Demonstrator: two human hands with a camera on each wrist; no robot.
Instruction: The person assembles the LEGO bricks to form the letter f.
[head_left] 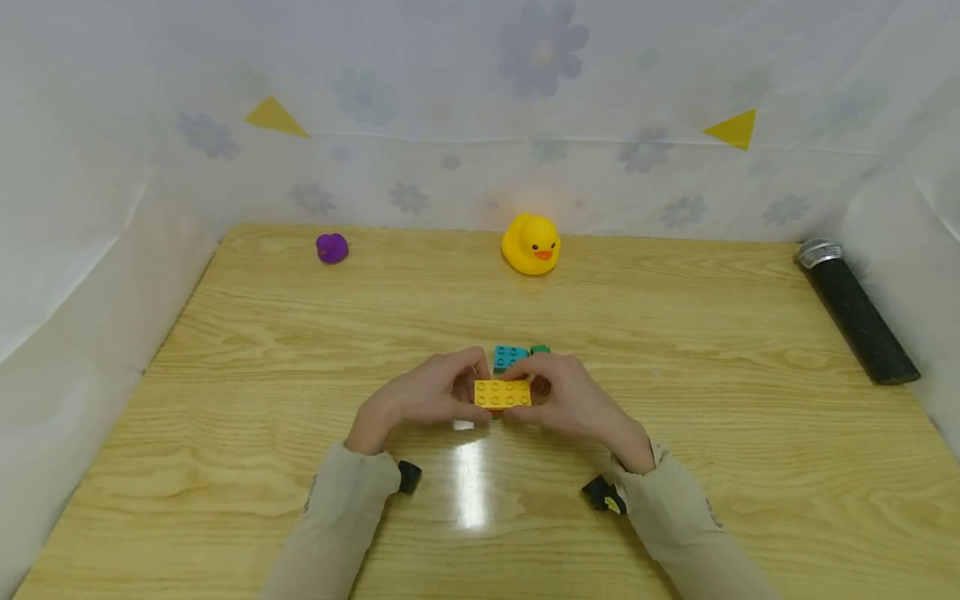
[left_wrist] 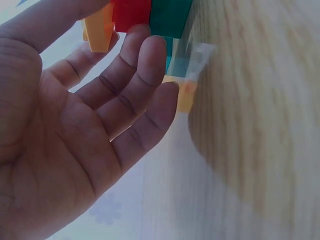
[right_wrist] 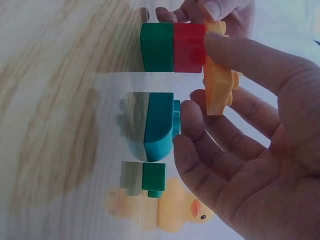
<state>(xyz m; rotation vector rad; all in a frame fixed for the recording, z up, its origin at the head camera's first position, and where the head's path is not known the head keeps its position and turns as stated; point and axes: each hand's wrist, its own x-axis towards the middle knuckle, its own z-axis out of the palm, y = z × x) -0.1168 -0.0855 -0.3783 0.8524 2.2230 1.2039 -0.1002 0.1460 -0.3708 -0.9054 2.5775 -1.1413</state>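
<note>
Between both hands is a yellow eight-stud brick (head_left: 502, 394), lying across the top of a red brick (right_wrist: 189, 47), which stands on a green brick (right_wrist: 158, 47). My left hand (head_left: 435, 389) pinches the yellow brick's left end with thumb and fingers. At its right end my right hand (head_left: 572, 398) pinches it between thumb and fingers. Behind the stack, in the head view, a blue brick (head_left: 508, 357) with a rounded end lies on the table, and a small green brick (head_left: 540, 350) is to its right.
A yellow duck (head_left: 531, 245) and a small purple duck (head_left: 332, 248) stand near the table's back edge. At the right edge lies a black microphone (head_left: 858, 317). White patterned cloth hangs behind the wooden table (head_left: 247, 333) and at its sides.
</note>
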